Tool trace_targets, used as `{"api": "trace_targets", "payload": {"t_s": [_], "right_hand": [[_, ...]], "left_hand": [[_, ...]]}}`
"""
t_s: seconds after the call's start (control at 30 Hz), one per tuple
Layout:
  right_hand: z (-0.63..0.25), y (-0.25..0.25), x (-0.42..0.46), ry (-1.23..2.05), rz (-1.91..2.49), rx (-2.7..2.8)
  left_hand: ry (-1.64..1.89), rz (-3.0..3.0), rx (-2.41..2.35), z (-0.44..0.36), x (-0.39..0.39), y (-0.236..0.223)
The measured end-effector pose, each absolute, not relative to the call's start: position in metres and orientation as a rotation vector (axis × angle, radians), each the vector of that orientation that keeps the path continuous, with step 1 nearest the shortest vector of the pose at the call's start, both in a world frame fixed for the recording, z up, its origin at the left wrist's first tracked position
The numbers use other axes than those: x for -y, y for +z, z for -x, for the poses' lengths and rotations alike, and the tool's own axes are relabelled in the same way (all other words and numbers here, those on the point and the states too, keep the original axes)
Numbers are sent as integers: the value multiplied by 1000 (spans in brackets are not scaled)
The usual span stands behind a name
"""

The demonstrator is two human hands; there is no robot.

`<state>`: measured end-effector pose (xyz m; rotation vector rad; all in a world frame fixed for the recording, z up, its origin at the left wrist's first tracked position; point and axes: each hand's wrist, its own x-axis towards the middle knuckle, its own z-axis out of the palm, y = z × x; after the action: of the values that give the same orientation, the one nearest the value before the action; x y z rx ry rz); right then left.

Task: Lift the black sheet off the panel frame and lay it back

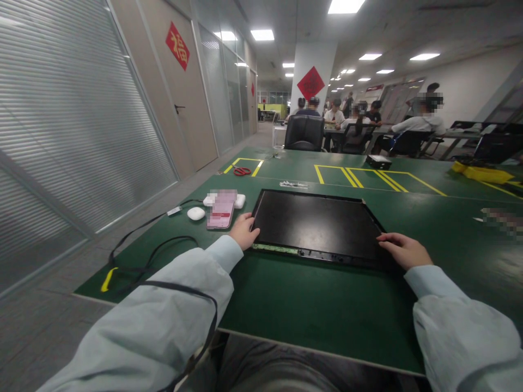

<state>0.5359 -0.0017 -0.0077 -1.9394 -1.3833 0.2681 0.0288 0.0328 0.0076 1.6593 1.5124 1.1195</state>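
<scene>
A flat black panel [318, 226] lies on the green table [310, 310] in front of me, with a thin green strip along its near edge. My left hand [244, 231] curls round the panel's near left corner. My right hand [402, 249] grips the near right corner, fingers laid on its top face. Both sleeves are pale blue.
Left of the panel lie a pink phone [222, 210], a white earbud case [196, 213] and a black cable [139, 256]. Red scissors [242, 171], a small black box [378, 161] and yellow cloth [482, 173] sit farther back. Several people sit at distant tables behind a black chair [304, 133].
</scene>
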Motion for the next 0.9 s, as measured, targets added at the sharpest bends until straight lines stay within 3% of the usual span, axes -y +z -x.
{"api": "trace_targets", "payload": {"t_s": [0.63,0.9], "right_hand": [[-535,-1,8,412,1884,1214],[-557,-10,0,245,1985,1281]], "left_hand": [[1083,-1730,-1550,-30,-31,11],[1077,-1769,-1587,-31,-27,13]]}}
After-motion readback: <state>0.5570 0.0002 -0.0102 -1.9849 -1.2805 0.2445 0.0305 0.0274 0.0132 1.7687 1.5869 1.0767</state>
